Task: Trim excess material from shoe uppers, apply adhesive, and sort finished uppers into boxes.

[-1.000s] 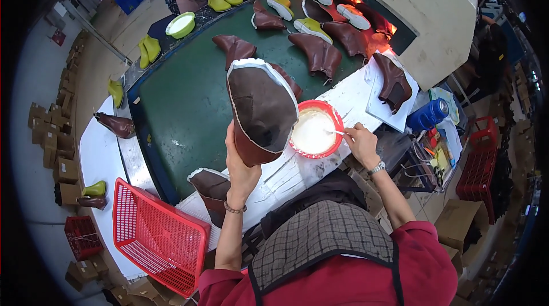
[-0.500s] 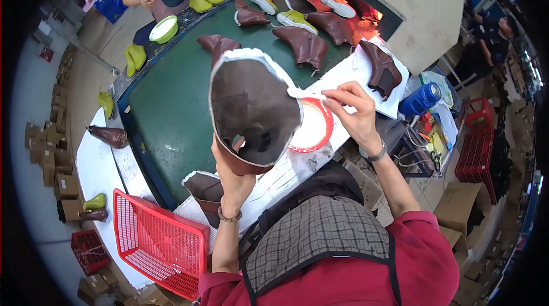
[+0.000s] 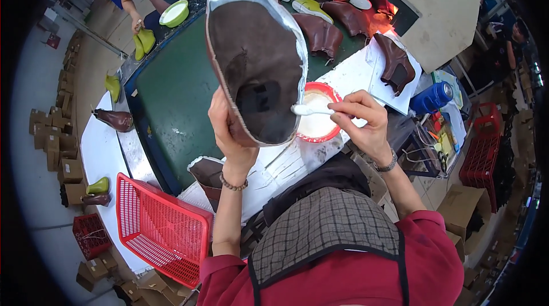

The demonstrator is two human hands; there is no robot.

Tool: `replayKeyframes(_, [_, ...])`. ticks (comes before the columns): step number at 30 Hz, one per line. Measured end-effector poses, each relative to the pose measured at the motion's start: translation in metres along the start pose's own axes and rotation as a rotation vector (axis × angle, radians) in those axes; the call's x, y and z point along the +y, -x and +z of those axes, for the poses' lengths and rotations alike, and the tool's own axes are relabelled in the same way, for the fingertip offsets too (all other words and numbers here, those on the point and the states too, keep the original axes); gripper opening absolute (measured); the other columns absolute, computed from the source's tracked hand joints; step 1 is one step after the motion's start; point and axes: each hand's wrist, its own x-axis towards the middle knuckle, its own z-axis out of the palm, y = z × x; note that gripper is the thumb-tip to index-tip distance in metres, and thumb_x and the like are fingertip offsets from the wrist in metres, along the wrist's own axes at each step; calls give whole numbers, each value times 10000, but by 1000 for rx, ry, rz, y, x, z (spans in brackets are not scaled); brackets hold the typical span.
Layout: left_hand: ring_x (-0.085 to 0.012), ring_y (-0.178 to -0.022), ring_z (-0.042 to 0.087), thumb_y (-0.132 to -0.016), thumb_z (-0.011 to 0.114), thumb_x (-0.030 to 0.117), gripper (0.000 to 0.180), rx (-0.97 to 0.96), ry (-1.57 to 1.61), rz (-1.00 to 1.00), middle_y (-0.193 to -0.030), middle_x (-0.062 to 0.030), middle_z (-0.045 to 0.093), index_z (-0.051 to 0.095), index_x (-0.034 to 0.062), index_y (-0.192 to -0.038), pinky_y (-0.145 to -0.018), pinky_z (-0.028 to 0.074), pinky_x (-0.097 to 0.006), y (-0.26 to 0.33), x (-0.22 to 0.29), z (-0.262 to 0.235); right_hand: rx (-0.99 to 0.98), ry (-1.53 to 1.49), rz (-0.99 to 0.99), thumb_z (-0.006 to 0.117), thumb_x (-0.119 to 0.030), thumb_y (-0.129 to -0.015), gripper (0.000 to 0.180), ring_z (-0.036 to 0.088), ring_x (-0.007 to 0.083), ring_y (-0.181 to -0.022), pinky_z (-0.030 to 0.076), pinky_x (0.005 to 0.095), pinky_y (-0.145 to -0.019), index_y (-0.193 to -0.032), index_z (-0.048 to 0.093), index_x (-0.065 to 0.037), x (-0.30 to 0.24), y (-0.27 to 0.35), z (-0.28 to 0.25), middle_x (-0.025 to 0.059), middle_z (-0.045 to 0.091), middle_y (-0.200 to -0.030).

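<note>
Up close in the head view, the left hand [image 3: 229,129] grips a brown shoe upper [image 3: 257,66] sole-side up, while the right hand [image 3: 363,120] pinches a white brush [image 3: 309,110] at its edge. Glue could drip beside the red bowl [image 3: 317,114] onto the table [image 3: 274,166], or smear the leather if the brush strays.

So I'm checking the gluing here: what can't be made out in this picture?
Head view only:
- Left hand: its fingers lie behind the boot upper, so the grip is hidden.
- Brush: its tip meets the upper's white edge; the bristles are too small to tell apart.
- Red bowl: its left side is covered by the upper.
- Right hand: it covers the brush handle.
</note>
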Motion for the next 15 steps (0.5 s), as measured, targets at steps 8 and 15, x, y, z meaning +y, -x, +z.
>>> replayKeyframes(8, [-418, -1289, 515, -752, 810, 1, 809, -82, -217, 194, -1421, -207, 507, 377, 68, -1433, -1090, 410, -502, -20, 3, -4, -105, 35, -31, 759, -2, -799, 196, 616, 110, -736, 468, 231, -628, -994, 777, -17, -12, 1, -4, 61, 648, -891])
replayKeyframes(15, [-281, -1321, 521, -671, 907, 41, 1111, -299, 207, -450, -1468, -157, 442, 193, 9, -1521, -1085, 430, -389, 27, 4, -43, 93, 161, -52, 748, -40, -850, 149, 621, 101, -709, 484, 220, -604, -994, 770, -10, 19, -14, -26, 70, 666, -880])
